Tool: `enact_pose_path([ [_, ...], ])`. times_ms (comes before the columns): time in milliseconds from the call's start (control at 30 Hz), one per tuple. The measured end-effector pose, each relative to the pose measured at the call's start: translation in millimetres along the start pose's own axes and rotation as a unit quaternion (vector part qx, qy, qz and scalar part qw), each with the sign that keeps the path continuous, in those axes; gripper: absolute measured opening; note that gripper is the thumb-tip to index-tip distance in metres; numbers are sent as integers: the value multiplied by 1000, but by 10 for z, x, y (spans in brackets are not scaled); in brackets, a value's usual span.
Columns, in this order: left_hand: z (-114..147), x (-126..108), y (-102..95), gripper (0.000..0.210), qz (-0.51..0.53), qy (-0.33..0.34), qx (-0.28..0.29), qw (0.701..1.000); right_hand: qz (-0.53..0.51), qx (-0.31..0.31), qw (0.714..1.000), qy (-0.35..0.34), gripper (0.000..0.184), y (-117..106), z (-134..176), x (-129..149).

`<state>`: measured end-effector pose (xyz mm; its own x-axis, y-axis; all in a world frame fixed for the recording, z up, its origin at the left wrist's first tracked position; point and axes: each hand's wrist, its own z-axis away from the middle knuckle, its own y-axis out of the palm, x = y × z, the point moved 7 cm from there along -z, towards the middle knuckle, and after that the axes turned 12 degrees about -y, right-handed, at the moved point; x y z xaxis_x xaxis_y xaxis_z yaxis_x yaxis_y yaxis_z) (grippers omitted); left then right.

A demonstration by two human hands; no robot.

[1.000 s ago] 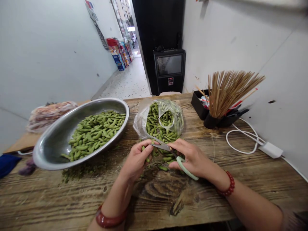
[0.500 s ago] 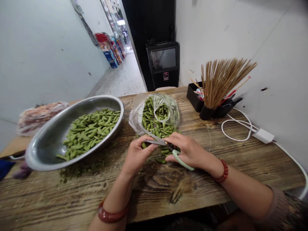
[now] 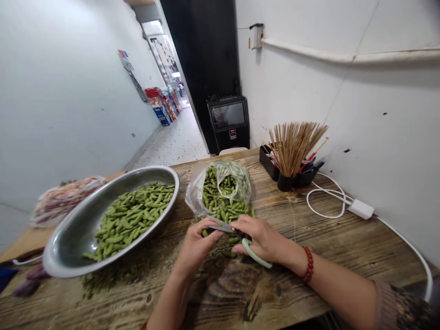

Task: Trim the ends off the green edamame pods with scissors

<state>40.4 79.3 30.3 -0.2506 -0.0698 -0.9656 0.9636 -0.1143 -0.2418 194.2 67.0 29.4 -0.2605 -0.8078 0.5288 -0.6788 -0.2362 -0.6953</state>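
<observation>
My right hand is closed around scissors with pale green handles. Their metal blades point left, reaching the fingertips of my left hand. Thumb and forefinger of that hand are pinched together at the blade tips; what they hold is hidden. Just beyond both hands, a clear plastic bag lies open with green soybean pods in and spilling from it. To the left, a large metal basin sits tilted, holding many pods.
Small green trimmings lie under the basin's near edge. Behind the basin is a filled plastic bag. At the back right stand black holders with wooden sticks, beside a white cable and adapter. A wall borders the wooden table.
The view has tilted up, so everything sits lower in the picture and more wall shows. Both hands and the scissors keep nearly the same pose.
</observation>
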Motion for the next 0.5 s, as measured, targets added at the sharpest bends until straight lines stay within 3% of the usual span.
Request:
enact_pose_path([
  [300,-22,141,-30,11,25,-43,-5,999,-1,8,1000,-6,37,-25,-4,-18],
  [500,-17,258,-75,22,139,-122,-40,982,-16,-60,998,15,40,-109,46,-129],
])
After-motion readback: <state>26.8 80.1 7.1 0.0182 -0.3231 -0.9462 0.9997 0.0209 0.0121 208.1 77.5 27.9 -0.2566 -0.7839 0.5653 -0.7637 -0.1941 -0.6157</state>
